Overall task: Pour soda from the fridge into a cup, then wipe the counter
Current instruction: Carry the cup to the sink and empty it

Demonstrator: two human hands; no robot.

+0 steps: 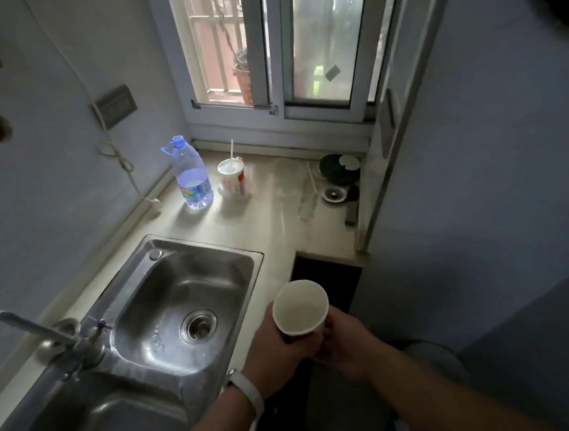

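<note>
A white paper cup (299, 306) is held in the air off the counter's front edge, tilted with its mouth toward me; it looks empty inside. My left hand (277, 346) grips its side from the left, a white band on the wrist. My right hand (347, 342) holds its base from the right. The pale stone counter (263, 224) runs from the sink to the window. No soda and no cloth are in view.
A steel double sink (178, 310) with a tap (28, 327) fills the left. By the window stand a clear water bottle with a blue cap (192, 175) and a noodle cup with a fork (232, 178). A dark round object (339, 169) and a drain fitting (334, 193) lie at the back right beside a white wall.
</note>
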